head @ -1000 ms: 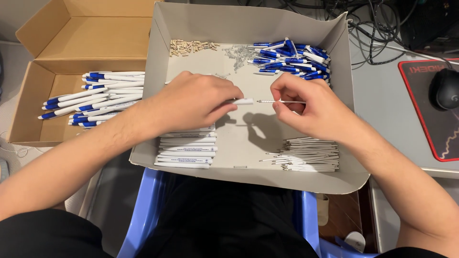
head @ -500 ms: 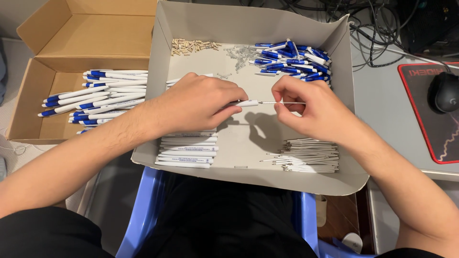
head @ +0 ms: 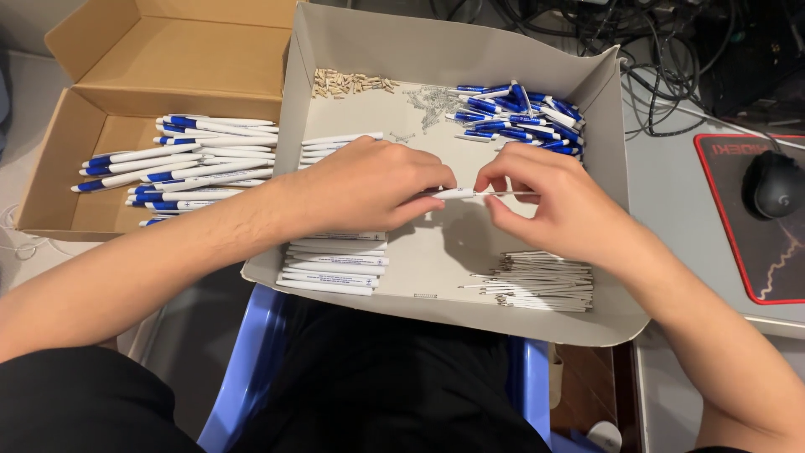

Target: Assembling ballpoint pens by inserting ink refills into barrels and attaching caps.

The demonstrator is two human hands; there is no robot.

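Grey cardboard tray (head: 604,319) rests on the lap, above a blue stool (head: 251,352); open brown carton (head: 59,168) to its left holds assembled blue-and-white pens (head: 180,164).

In the tray, largest to smallest: stack of white barrels (head: 335,264) at near left, heap of blue caps (head: 516,113) at far right, bundle of ink refills (head: 541,281) at near right, scatter of small springs (head: 432,101) and a row of tan tips (head: 348,82) along the far wall.

Left hand (head: 360,189) — fingers curled, thumb and forefinger pinching a white pen barrel (head: 453,194) at its left end. Right hand (head: 558,205) — thumb and forefinger closed on a thin refill (head: 507,194) just right of the barrel's open end.

Key relation: barrel and refill lie on one horizontal line, left to right, mid-tray and held clear above the floor of it. Refill meets the barrel mouth; both hands equally near, fingertips almost touching across the joint.

Hidden or unclear — how far the refill sits inside the barrel; whether a spring is on it; the barrel's left end, covered by the left palm. A dark mouse (head: 773,184) on a red-edged pad (head: 755,268) lies well apart at right.
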